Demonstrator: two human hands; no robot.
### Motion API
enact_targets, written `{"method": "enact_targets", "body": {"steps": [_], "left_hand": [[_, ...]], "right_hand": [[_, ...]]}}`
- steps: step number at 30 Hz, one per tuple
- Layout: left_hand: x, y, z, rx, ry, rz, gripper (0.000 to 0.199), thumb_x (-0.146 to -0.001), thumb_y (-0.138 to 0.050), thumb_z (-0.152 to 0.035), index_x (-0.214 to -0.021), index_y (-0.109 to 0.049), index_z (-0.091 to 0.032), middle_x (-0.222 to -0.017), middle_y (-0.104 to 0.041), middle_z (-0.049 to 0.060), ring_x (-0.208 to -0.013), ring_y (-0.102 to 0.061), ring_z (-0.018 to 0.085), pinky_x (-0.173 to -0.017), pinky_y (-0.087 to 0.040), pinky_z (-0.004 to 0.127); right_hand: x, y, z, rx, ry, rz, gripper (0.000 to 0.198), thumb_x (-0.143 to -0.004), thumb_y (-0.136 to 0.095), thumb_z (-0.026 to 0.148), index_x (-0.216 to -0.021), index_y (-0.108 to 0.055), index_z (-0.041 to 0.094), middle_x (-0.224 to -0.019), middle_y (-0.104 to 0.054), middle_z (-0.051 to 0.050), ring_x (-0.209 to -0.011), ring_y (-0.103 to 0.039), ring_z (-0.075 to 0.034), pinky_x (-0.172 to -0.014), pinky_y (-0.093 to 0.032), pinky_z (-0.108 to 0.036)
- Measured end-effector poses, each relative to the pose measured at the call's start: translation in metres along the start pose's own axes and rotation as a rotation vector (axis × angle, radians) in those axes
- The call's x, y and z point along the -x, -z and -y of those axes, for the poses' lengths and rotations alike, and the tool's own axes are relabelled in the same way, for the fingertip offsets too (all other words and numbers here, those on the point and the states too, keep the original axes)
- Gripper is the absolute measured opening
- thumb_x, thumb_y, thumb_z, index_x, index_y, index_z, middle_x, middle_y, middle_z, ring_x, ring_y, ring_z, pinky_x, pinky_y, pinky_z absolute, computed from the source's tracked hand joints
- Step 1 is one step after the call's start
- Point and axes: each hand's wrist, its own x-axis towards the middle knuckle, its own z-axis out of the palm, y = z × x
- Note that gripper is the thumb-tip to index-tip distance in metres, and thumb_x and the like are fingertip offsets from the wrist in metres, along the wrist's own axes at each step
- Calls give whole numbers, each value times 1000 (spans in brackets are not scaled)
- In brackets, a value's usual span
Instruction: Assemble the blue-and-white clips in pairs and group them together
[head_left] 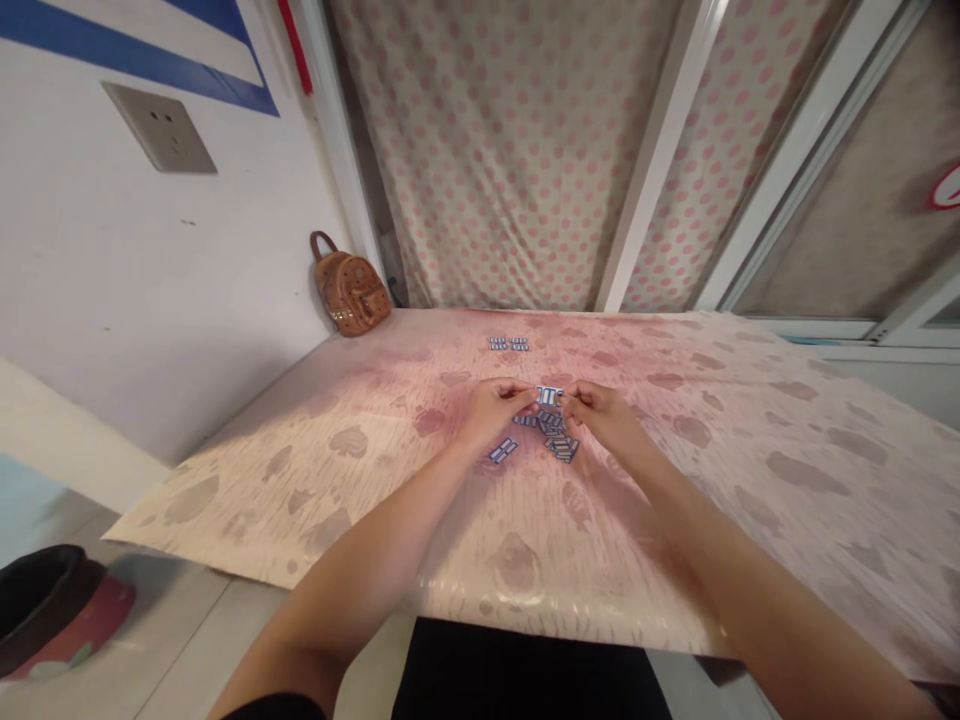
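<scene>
Between my two hands is a small flat blue-and-white striped piece [549, 396], raised above the table. My left hand [504, 408] pinches its left end and my right hand [592, 404] its right end. Just below them, several similar pieces lie in an overlapping heap [559, 440] on the tablecloth. Left of the heap, one piece [503, 450] lies apart, tilted. Farther back, a flat group of similar pieces [508, 344] rests in two side-by-side parts. The pieces are too small to tell their exact kind.
A patterned, glossy tablecloth [420, 520] covers the table. At the back left corner a brown backpack [355, 292] leans by the wall. Behind the table hangs a dotted curtain [510, 160]. On the floor at left stands a dark-rimmed pot [82, 620].
</scene>
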Motion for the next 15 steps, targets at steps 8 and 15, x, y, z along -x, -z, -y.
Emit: {"method": "enact_targets", "body": {"steps": [8, 15], "left_hand": [[-1, 6, 3, -51, 70, 10, 21, -72, -81, -29, -80, -72, -12, -72, -72, 5, -66, -66, 14, -66, -51, 25], [-64, 52, 0, -486, 93, -268, 9, -75, -74, -24, -73, -74, -15, -68, -69, 2, -59, -59, 11, -55, -40, 20]], "right_hand": [[-1, -7, -8, -54, -15, -49, 24, -76, -57, 45, -69, -57, 23, -60, -55, 1, -54, -51, -15, -51, -40, -28], [1, -8, -2, -133, -42, -174, 22, -76, -55, 43, -84, -58, 23, -62, -56, 2, -53, -52, -15, -49, -43, -28]]}}
